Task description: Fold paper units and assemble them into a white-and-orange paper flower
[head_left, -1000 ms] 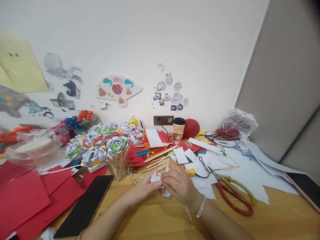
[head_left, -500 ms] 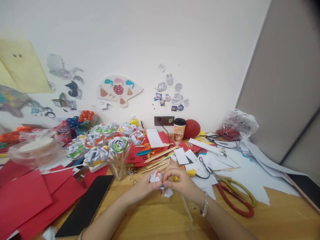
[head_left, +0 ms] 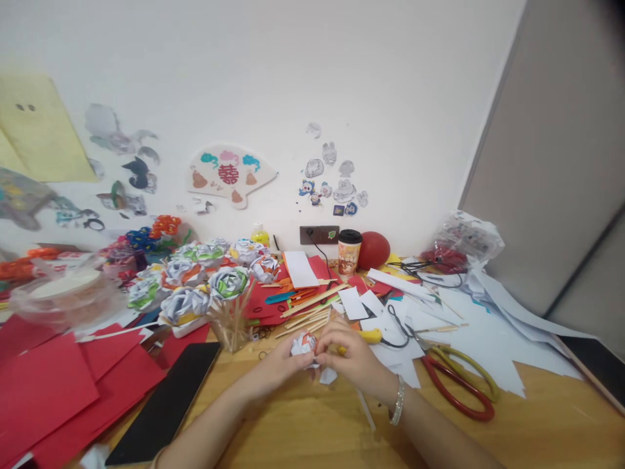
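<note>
A small white and orange paper flower [head_left: 303, 343] is held between my two hands, low in the middle of the view. My left hand [head_left: 283, 366] is closed around its left side, the thumb along the lower edge. My right hand [head_left: 344, 355] has its fingers pinched at the flower's right side. A white paper piece [head_left: 328, 376] shows just under the fingers. Behind my right hand lies a yellow-handled tool [head_left: 371, 336] with a black cord. A thin stick [head_left: 366, 410] rests on the wooden table [head_left: 293, 430] below my right wrist.
Finished paper flowers [head_left: 229, 283] and a container of sticks [head_left: 232, 326] stand left of centre. Red paper [head_left: 43, 384] and a black board [head_left: 166, 397] lie left. Large scissors [head_left: 459, 384] and white sheets [head_left: 488, 339] lie right. A lidded cup [head_left: 349, 254] stands behind.
The whole view has shifted slightly. My hands keep nearly the same hold on the flower; the white piece beneath has tilted a little.
</note>
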`<action>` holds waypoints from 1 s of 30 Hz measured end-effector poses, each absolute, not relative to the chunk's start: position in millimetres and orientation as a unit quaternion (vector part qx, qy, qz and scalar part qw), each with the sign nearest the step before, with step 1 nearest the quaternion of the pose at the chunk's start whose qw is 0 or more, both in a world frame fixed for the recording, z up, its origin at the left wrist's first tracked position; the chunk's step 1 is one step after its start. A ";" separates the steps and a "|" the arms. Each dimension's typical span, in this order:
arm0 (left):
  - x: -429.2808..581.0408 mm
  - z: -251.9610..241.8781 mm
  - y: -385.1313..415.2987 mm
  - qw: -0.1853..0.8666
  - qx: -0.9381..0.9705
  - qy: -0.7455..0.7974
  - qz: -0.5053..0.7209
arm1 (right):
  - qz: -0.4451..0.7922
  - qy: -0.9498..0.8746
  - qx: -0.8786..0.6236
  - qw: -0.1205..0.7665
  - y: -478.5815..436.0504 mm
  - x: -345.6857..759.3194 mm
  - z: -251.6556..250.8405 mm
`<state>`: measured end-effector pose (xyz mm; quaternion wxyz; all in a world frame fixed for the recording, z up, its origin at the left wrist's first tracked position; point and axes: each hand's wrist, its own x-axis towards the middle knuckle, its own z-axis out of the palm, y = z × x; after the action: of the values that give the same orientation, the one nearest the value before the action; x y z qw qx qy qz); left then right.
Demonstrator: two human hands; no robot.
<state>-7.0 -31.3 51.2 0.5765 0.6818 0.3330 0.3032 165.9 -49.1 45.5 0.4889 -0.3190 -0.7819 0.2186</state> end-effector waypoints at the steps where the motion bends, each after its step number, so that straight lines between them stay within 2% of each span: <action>1: -6.8 51.7 -31.8 0.574 0.681 0.337 0.304 | 0.218 -0.783 -0.318 0.489 -49.1 165.8 45.6; 9: -7.7 49.2 -30.3 0.563 0.691 0.333 0.307 | 0.251 -0.771 -0.318 0.491 -47.7 166.5 44.7; 18: -7.3 44.8 -28.0 0.573 0.683 0.326 0.314 | 0.224 -0.775 -0.315 0.500 -46.9 164.0 40.8; 25: -11.4 48.2 -29.1 0.613 0.662 0.283 0.326 | 0.260 -0.722 -0.307 0.562 -45.4 177.1 49.2; 30: -13.4 49.5 -28.0 0.613 0.668 0.259 0.332 | 0.254 -0.719 -0.300 0.574 -46.6 175.9 50.5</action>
<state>-13.4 -28.0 49.5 0.6134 0.6681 0.2589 0.3322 175.9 -46.6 50.5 0.5739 -0.2998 -0.7186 0.2537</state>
